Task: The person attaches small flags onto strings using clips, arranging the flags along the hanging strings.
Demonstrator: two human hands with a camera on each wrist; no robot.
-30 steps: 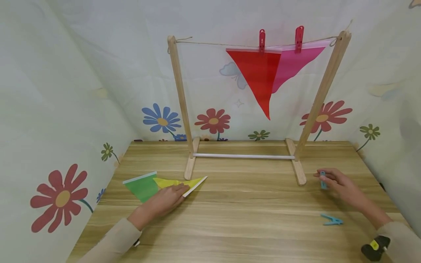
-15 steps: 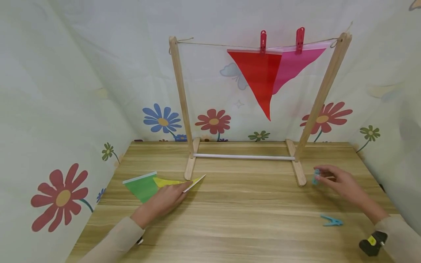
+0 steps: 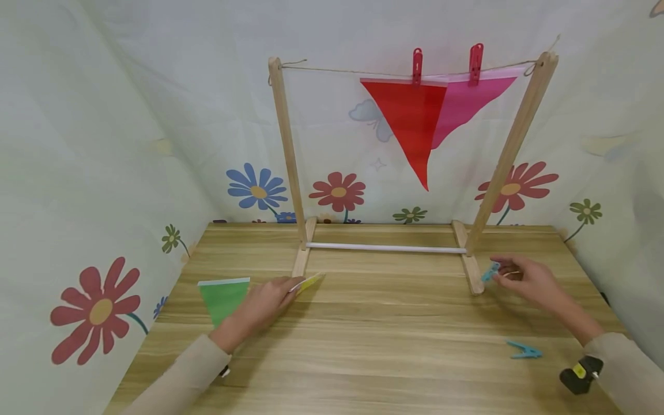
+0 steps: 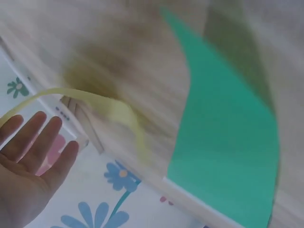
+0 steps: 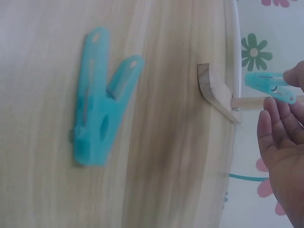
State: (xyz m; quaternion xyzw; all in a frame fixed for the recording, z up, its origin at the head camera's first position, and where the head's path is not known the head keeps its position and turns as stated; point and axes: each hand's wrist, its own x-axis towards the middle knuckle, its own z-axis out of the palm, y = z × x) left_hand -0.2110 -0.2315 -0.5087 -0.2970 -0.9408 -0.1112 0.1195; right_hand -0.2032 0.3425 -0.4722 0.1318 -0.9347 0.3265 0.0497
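My left hand (image 3: 267, 302) holds a yellow pennant (image 3: 309, 281) by its white-edged end, just above the table. In the left wrist view the yellow pennant (image 4: 111, 107) droops away from the fingertips, and the thumb is out of sight. A green pennant (image 3: 223, 300) with a white top strip lies beside this hand, partly covered by it. My right hand (image 3: 531, 285) pinches a light-blue clothespin (image 3: 490, 271) between thumb and fingers near the stand's right foot. A second blue clothespin (image 3: 525, 350) lies on the table nearer to me; the right wrist view shows it (image 5: 97, 102) large.
A wooden stand (image 3: 510, 150) has a string (image 3: 332, 70) tied between its posts. Red clothespins (image 3: 417, 66) hold a red pennant (image 3: 407, 121) and a pink pennant (image 3: 469, 104) on its right half. A white rod (image 3: 386, 248) joins the feet. Flowered cloth walls surround the table (image 3: 363, 346).
My left hand has raised the yellow pennant off the table; the green one has turned slightly. My right hand has moved a little left, tilting the clothespin.
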